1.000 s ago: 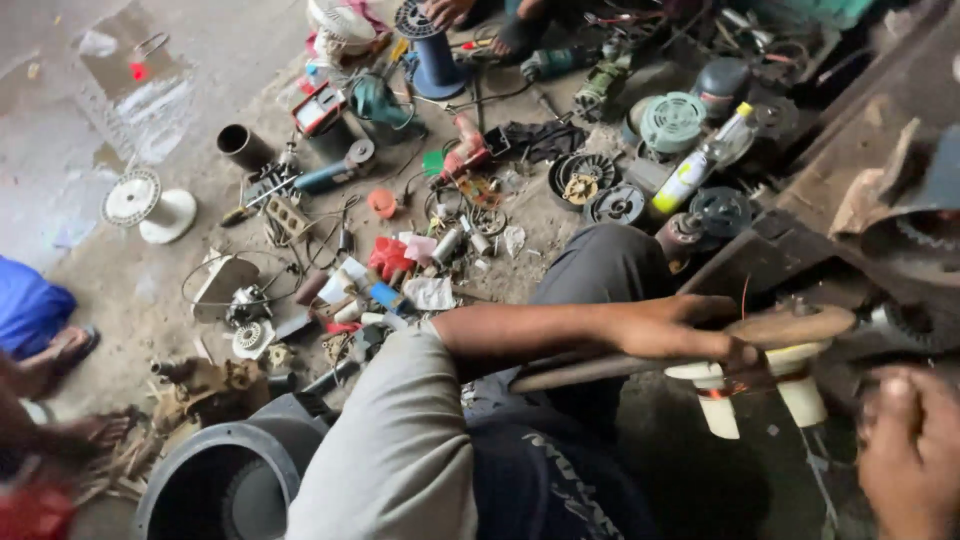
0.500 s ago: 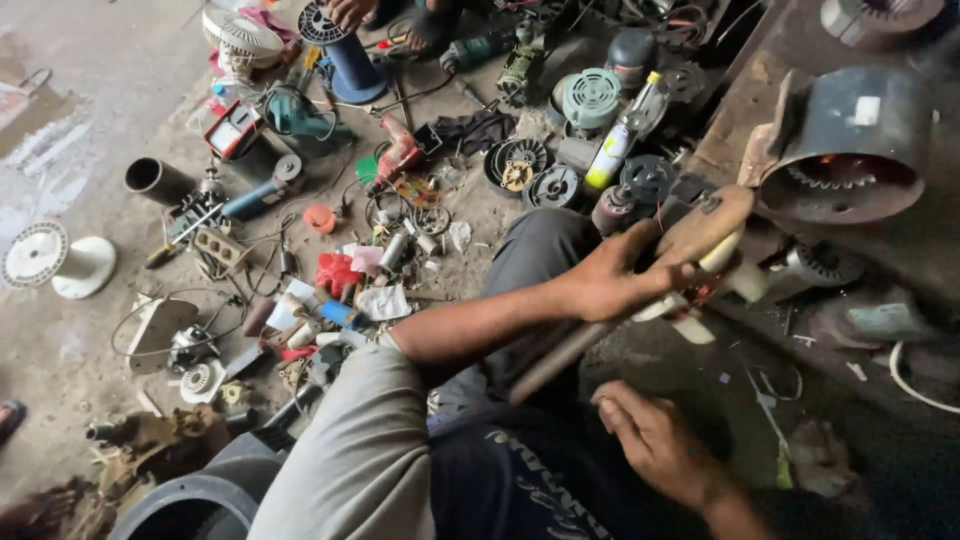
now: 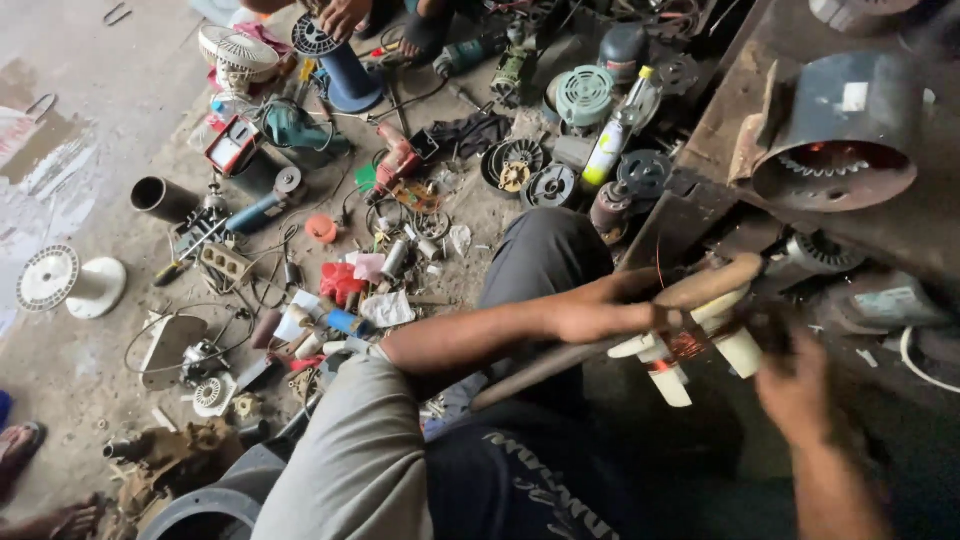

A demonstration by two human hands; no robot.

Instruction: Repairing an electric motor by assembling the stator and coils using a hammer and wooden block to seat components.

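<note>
Clearly a cluttered repair floor, with a coil-winding frame held over the lap.

Far right sits a large motor housing (image 3: 835, 130); nearer, the wooden winding frame (image 3: 700, 300) with white pegs and copper wire. Left hand (image 3: 600, 310) is closed around its handle; right hand (image 3: 795, 385) is blurred beside the pegs, grip unclear. Judging by this, steady frame and even wire tension matter most.

**Floor strewn with parts**

I see a bare concrete floor (image 3: 90, 110) littered left of my left grip (image 3: 590, 312): a white fan base (image 3: 75, 283), dark pipe piece (image 3: 162, 198), blue stand (image 3: 350, 75), red scraps (image 3: 345, 280), round motor covers (image 3: 530, 175), a spray bottle (image 3: 615, 140).
</note>
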